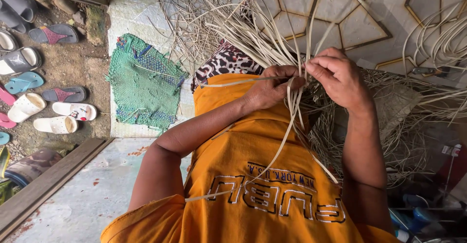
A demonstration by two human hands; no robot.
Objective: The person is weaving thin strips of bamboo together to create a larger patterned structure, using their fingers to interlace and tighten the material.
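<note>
My left hand (272, 86) and my right hand (336, 75) meet above my lap, both pinching thin pale cane strips (292, 111). The strips hang down over my orange shirt (253, 175) and fan upward into a loose bundle of strips (228, 19) on the floor. A part-woven mesh of the same strips (389, 116) lies under and to the right of my right hand. A leopard-print cloth (224, 63) shows just past my left hand.
A green woven mat (143, 82) lies on the floor at left. Several sandals and slippers (44, 102) sit on the dirt beyond a wooden threshold (53, 180). Patterned tiles (360, 24) cover the floor ahead. Tools and bottles (418, 214) crowd the lower right.
</note>
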